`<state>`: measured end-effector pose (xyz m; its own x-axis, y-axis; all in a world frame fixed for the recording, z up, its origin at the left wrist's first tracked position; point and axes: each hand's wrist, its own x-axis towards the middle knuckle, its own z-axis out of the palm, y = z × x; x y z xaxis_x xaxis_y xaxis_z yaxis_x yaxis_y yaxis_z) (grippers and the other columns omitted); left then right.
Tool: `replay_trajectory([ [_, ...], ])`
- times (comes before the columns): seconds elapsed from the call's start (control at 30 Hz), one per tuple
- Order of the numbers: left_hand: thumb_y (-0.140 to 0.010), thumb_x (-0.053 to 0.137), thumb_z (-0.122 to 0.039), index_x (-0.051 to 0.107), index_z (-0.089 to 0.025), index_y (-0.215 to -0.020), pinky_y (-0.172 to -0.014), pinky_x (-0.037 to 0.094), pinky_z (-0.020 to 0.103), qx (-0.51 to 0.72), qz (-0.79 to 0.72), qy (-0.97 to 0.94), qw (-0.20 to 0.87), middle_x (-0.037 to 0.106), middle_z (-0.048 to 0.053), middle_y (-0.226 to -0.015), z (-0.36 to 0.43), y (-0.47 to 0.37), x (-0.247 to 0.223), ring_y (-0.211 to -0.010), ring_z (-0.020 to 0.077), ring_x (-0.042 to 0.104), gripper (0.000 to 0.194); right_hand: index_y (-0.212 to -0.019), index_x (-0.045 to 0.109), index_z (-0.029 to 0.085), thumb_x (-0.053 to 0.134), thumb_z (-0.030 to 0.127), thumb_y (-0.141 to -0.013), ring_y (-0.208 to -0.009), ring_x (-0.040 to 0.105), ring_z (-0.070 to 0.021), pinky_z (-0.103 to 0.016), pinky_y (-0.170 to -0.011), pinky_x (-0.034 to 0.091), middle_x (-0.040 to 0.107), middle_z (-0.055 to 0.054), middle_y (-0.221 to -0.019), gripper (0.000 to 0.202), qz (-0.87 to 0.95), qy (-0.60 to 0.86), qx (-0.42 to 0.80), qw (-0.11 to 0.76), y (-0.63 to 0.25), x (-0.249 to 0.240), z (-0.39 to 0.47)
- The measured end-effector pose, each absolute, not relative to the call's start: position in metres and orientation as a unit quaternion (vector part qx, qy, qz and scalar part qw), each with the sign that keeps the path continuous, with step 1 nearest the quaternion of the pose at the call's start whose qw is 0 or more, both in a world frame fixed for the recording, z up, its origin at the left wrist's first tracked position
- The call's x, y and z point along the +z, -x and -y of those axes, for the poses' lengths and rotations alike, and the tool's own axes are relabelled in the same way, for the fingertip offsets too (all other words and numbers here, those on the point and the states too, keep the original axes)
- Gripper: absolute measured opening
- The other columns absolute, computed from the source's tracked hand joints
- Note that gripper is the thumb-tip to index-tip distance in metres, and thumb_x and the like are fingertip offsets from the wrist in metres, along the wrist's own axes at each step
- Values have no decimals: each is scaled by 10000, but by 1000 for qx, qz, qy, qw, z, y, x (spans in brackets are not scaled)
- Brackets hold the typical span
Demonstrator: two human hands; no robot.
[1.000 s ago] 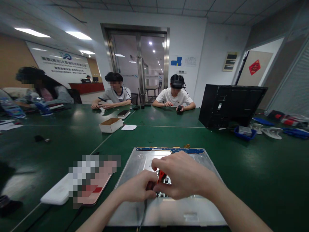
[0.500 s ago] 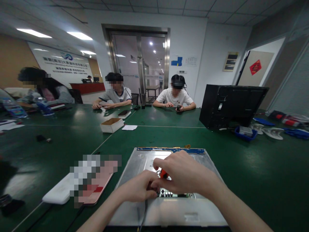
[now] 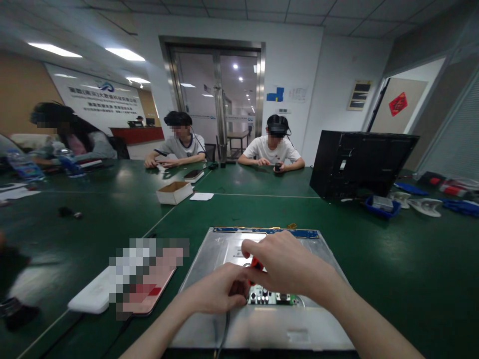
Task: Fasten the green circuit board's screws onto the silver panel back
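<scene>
A flat silvery metal panel [image 3: 262,326] lies on the green table, with a blue strip along its far edge and a green circuit board [image 3: 279,297] near its middle. My right hand [image 3: 284,259] is closed round a red tool [image 3: 256,263] over the board; the tool's lower end is hidden by my fingers. Just left of it, my left hand [image 3: 219,289] has its fingers curled together at the board's left end, beside a dark cable [image 3: 225,329]. What those fingers pinch, if anything, is hidden.
Left of the panel lie a white device [image 3: 92,294] and a pink phone [image 3: 160,279]. Farther off are an open box [image 3: 174,193], a paper [image 3: 202,196], a black monitor [image 3: 359,162] and a blue tray [image 3: 381,207]. Several people sit around the table.
My right hand has shifted slightly, and more of the circuit board shows beneath it. My left hand stays nearly in place. The whole view has moved a little.
</scene>
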<state>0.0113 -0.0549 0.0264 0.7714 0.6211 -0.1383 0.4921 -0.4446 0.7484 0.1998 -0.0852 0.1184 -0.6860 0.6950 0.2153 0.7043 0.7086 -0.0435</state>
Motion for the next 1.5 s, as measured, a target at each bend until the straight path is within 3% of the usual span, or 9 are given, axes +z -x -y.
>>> replay_trajectory([
  [0.17, -678, 558, -134, 533, -166, -691, -523, 355, 219, 87, -338, -842, 411, 500, -43, -614, 58, -13, 33, -564, 113, 470, 43, -964, 580, 197, 560, 302, -831, -657, 626, -170, -269, -506, 231, 716, -25, -808, 171, 917, 379, -4, 125, -199, 119, 85],
  [0.33, -692, 553, -127, 590, -170, -790, -565, 396, 223, 84, -332, -854, 392, 591, -16, -721, 57, -11, 30, -637, 130, 521, 114, -906, 594, 200, 537, 413, -876, -636, 622, -173, -275, -497, 202, 705, -23, -741, 223, 910, 399, -15, 113, -199, 118, 84],
  [0.53, -698, 571, -147, 576, -157, -710, -544, 378, 230, 80, -337, -853, 390, 547, -21, -651, 55, -11, 27, -601, 129, 502, 16, -975, 551, 188, 551, 286, -819, -639, 618, -167, -270, -490, 211, 704, -24, -802, 185, 919, 373, -6, 130, -199, 119, 88],
  [0.73, -697, 581, -153, 592, -163, -770, -553, 395, 230, 72, -352, -836, 415, 576, -16, -699, 55, -10, 27, -618, 134, 518, 74, -960, 546, 195, 539, 385, -869, -672, 640, -185, -278, -491, 199, 713, -30, -803, 211, 913, 387, -14, 126, -197, 116, 86],
  [1.13, -711, 591, -162, 595, -157, -763, -564, 406, 226, 61, -344, -841, 412, 585, -8, -699, 54, -10, 27, -647, 141, 538, 53, -954, 541, 196, 507, 305, -867, -650, 628, -169, -272, -491, 198, 709, -23, -788, 144, 912, 389, -18, 131, -197, 118, 86],
  [1.5, -715, 593, -178, 600, -161, -748, -585, 409, 243, 62, -353, -847, 393, 599, -4, -713, 56, -11, 29, -658, 153, 543, 38, -955, 545, 185, 533, 345, -861, -651, 624, -171, -268, -490, 202, 705, -31, -795, 186, 913, 389, -15, 122, -196, 116, 85],
])
